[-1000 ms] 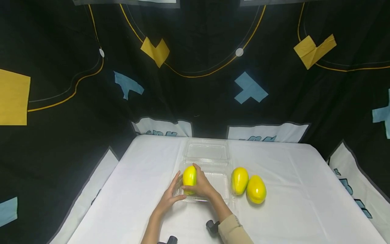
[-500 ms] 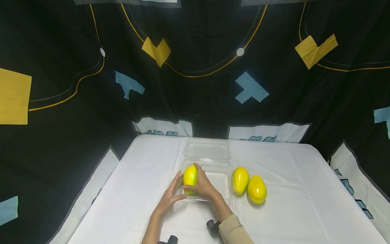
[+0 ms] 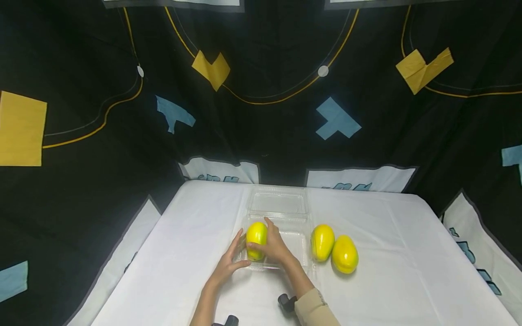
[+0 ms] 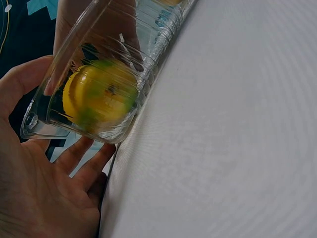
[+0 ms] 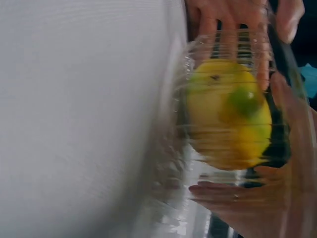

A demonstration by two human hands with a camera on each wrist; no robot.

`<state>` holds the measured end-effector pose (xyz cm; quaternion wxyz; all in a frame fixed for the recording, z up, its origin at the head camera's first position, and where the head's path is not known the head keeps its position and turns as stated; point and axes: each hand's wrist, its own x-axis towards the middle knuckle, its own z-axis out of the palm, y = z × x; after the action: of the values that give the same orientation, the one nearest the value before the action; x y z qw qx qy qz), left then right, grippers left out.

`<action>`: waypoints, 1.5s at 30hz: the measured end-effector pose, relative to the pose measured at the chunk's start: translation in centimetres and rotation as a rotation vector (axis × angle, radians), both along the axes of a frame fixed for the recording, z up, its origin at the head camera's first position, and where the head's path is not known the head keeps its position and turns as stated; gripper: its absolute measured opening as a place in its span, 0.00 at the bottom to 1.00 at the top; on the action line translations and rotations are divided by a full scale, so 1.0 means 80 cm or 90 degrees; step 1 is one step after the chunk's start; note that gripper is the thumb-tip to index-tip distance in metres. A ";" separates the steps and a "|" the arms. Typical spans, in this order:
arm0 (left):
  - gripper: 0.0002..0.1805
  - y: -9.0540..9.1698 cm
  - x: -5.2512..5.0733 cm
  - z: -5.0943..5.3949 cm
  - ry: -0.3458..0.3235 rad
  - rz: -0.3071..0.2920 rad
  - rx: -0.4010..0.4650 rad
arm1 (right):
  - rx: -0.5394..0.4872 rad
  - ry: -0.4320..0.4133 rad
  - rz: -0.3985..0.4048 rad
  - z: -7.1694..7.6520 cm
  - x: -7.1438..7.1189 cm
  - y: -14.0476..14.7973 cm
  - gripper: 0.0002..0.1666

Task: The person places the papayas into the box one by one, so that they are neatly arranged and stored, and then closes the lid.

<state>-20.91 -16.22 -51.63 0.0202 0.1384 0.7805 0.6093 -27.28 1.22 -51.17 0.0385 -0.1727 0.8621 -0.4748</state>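
Note:
A clear plastic container [image 3: 295,246] lies with its lid [image 3: 277,201] folded back. Inside, at its left end, stands a yellow mango-like fruit [image 3: 256,241]; green patches show on it through the wall in the left wrist view [image 4: 101,96]. My right hand [image 3: 279,248] reaches in from the right, its thumb and fingers loosely around the fruit, with a gap beside it in the right wrist view [image 5: 257,206]. At the container's left near corner, my left hand [image 3: 225,268] rests with fingers spread and relaxed, thumb at the near rim.
Two more yellow fruits [image 3: 322,243] [image 3: 345,254] lie side by side just right of the container. White cloth [image 3: 408,271] covers the table, and a black curtain [image 3: 265,136] with yellow and blue patches hangs behind it.
My right hand has shifted slightly to the right and its fingers have loosened from the fruit, which shows more fully. My left hand stays at the container's corner.

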 end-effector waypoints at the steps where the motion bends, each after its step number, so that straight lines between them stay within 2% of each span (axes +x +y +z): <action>1: 0.46 0.000 0.000 0.000 0.000 -0.001 -0.002 | 0.007 0.004 -0.002 0.002 0.000 0.001 0.59; 4: 0.46 0.000 0.002 0.001 0.003 0.000 -0.007 | 0.012 0.024 -0.006 0.014 0.002 0.007 0.55; 7: 0.47 -0.001 0.001 -0.002 0.012 0.000 -0.003 | -0.007 0.054 -0.009 0.029 0.004 0.012 0.48; 11: 0.47 -0.004 -0.007 -0.023 0.017 0.008 0.012 | -0.056 0.111 -0.012 0.050 0.008 0.019 0.35; 14: 0.47 -0.007 -0.015 -0.041 0.019 0.019 0.012 | -0.097 0.148 -0.025 0.065 0.012 0.025 0.29; 18: 0.47 -0.007 -0.019 -0.051 0.020 0.034 0.006 | -0.142 0.165 -0.048 0.081 0.017 0.039 0.26; 22: 0.47 -0.004 -0.016 -0.044 0.013 0.035 0.004 | -0.200 0.186 -0.060 0.095 0.022 0.060 0.28; 28: 0.47 0.003 -0.002 -0.011 0.008 0.013 0.012 | -0.266 0.210 -0.095 0.122 0.038 0.099 0.32; 32: 0.47 0.004 -0.001 -0.009 -0.003 0.010 0.011 | -0.276 0.194 -0.163 0.107 0.030 0.131 0.31; 37: 0.48 0.001 -0.012 -0.032 0.004 0.035 -0.003 | -0.299 0.198 -0.246 0.081 0.021 0.165 0.31; 39: 0.48 0.000 -0.015 -0.035 -0.001 0.043 -0.017 | -0.304 0.204 -0.278 0.074 0.021 0.176 0.31; 41: 0.47 0.000 -0.010 -0.023 -0.008 0.038 -0.018 | -0.287 0.233 -0.312 0.052 0.012 0.193 0.32; 45: 0.47 0.004 0.003 0.005 -0.022 0.028 -0.024 | -0.268 0.249 -0.357 0.019 0.005 0.222 0.35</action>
<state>-20.69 -15.94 -51.27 0.0228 0.1105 0.7940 0.5973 -26.87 18.97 -49.63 -0.2936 -0.0222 0.7506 -0.5915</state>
